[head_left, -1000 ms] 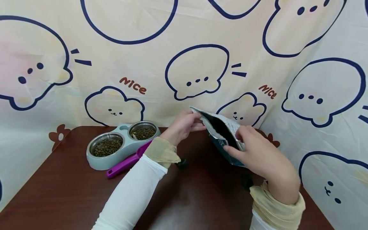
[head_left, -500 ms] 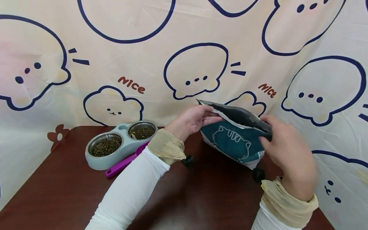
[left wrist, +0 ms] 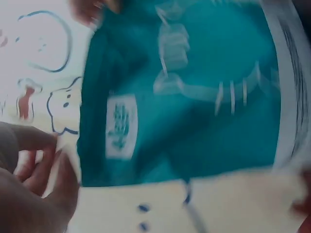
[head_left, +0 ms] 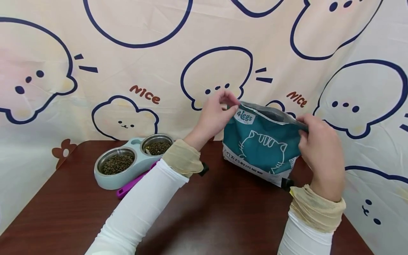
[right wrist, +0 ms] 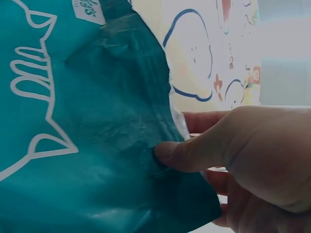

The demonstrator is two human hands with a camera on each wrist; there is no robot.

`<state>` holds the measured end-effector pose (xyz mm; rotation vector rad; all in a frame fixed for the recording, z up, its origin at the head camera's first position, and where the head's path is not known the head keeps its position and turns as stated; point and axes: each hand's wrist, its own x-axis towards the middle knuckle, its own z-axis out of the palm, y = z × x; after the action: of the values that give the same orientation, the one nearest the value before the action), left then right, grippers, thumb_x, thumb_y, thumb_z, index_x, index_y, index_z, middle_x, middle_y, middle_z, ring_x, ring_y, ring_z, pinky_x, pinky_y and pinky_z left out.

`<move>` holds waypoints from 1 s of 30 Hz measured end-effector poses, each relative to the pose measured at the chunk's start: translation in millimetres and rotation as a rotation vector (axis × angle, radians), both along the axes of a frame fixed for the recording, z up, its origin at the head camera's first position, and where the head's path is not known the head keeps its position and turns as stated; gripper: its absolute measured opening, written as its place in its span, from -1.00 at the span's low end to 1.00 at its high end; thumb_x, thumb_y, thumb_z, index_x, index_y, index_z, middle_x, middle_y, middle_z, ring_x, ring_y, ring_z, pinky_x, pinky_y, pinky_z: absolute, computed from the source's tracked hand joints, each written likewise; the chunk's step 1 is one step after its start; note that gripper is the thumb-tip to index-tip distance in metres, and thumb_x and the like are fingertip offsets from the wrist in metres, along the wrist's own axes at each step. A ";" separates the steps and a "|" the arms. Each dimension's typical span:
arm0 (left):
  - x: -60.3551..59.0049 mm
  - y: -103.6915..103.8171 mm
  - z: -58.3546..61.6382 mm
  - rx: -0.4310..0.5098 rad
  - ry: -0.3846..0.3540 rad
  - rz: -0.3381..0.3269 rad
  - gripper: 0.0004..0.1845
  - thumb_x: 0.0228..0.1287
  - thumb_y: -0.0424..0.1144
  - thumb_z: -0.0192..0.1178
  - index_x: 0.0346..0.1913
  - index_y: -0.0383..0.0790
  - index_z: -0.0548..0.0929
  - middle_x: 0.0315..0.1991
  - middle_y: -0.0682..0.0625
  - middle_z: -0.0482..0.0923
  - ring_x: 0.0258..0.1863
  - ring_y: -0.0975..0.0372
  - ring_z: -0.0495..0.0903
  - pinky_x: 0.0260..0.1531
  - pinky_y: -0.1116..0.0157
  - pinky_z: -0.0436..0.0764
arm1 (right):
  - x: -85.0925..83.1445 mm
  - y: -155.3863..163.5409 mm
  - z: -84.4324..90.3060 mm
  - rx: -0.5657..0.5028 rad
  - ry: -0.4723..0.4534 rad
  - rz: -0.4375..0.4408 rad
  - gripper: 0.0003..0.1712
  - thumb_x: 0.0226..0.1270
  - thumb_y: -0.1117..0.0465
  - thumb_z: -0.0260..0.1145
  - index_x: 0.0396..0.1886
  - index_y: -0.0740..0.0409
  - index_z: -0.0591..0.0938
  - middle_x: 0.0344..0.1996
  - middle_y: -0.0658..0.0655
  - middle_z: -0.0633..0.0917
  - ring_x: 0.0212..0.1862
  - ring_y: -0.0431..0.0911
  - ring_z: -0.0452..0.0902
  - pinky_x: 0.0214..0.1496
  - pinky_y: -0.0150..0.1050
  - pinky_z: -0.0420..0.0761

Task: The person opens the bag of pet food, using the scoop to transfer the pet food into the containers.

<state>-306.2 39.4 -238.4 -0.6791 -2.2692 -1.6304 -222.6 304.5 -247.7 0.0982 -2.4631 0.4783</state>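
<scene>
A teal and white cat food bag point(head_left: 261, 141) stands upright on the table, its torn top gaping a little. My right hand point(head_left: 322, 152) pinches the top right corner, thumb on the front; the right wrist view shows the thumb point(right wrist: 180, 153) pressed on the teal film with fingers behind. Beside the top left corner is my left hand point(head_left: 218, 113), fingers bent and thumb near the index finger. In the left wrist view its fingertips point(left wrist: 53, 145) lie just off the bag's top edge, with no film seen between them. The bag's contents are hidden.
A pale blue double feeder point(head_left: 127, 179) stands at the left rear, both steel bowls holding brown kibble point(head_left: 118, 164). Against its front lies a purple scoop point(head_left: 127, 187), partly behind the left forearm. A printed cloth point(head_left: 172, 71) hangs behind the brown table point(head_left: 204, 212).
The bag has turned from a tilted, edge-on pose to upright, front showing. My left hand has moved from beneath its rim up to the left corner. My right hand moved rightward, still holding the rim.
</scene>
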 end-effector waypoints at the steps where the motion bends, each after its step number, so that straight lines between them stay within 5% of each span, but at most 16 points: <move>1: -2.3 0.0 3.4 -0.081 0.090 0.062 -0.73 0.50 -0.31 0.39 0.16 -0.17 0.63 0.22 -0.07 0.73 0.28 0.12 0.62 0.33 0.22 0.67 | -1.4 0.7 -0.3 -0.006 0.002 0.001 -0.66 0.58 0.46 0.23 0.26 0.40 0.64 0.14 0.55 0.69 0.04 0.43 0.59 0.23 0.48 0.63; 5: -18.8 3.0 16.0 -0.428 0.286 0.196 -0.46 0.45 -0.18 0.46 0.41 -0.11 0.56 0.50 -0.04 0.55 0.54 0.05 0.38 0.59 0.10 0.43 | -7.5 3.8 -0.6 -0.028 0.024 -0.001 -0.66 0.58 0.48 0.21 0.25 0.40 0.65 0.17 0.54 0.69 0.09 0.44 0.60 0.29 0.48 0.60; 10: -41.7 8.3 13.9 -0.656 0.314 0.212 -0.40 0.51 -0.09 0.40 0.53 -0.01 0.53 0.58 0.01 0.51 0.61 0.04 0.36 0.65 0.02 0.36 | -15.1 7.6 -3.9 -0.055 0.065 -0.009 -0.66 0.58 0.49 0.21 0.25 0.41 0.67 0.19 0.54 0.70 0.13 0.46 0.63 0.29 0.47 0.61; 21: -69.0 17.4 11.4 -0.628 0.274 0.185 -0.66 0.60 -0.08 0.29 0.30 -0.05 0.73 0.25 0.00 0.79 0.24 0.11 0.70 0.38 0.14 0.65 | -42.6 12.4 -13.1 -0.100 0.206 -0.018 -0.65 0.60 0.42 0.25 0.28 0.34 0.70 0.22 0.47 0.74 0.21 0.40 0.66 0.38 0.36 0.62; 25: -76.1 22.2 9.9 -0.643 0.259 0.191 -0.65 0.64 -0.04 0.24 0.31 -0.03 0.73 0.24 0.01 0.79 0.22 0.16 0.75 0.33 0.17 0.69 | -51.9 13.8 -16.1 -0.125 0.228 -0.022 -0.65 0.64 0.37 0.24 0.29 0.32 0.70 0.23 0.45 0.75 0.26 0.39 0.61 0.48 0.36 0.49; 30: -81.7 26.7 11.9 -0.620 0.223 0.188 -0.67 0.65 -0.04 0.21 0.27 -0.05 0.76 0.19 0.01 0.80 0.21 0.15 0.71 0.35 0.19 0.66 | -58.3 16.0 -16.1 -0.148 0.203 -0.056 -0.63 0.69 0.29 0.21 0.34 0.32 0.66 0.27 0.46 0.72 0.29 0.38 0.53 0.31 0.33 0.27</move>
<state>-387.9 66.1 -226.5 -0.7031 -2.5688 -0.7122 -280.9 320.5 -263.8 0.0156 -2.2193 0.5937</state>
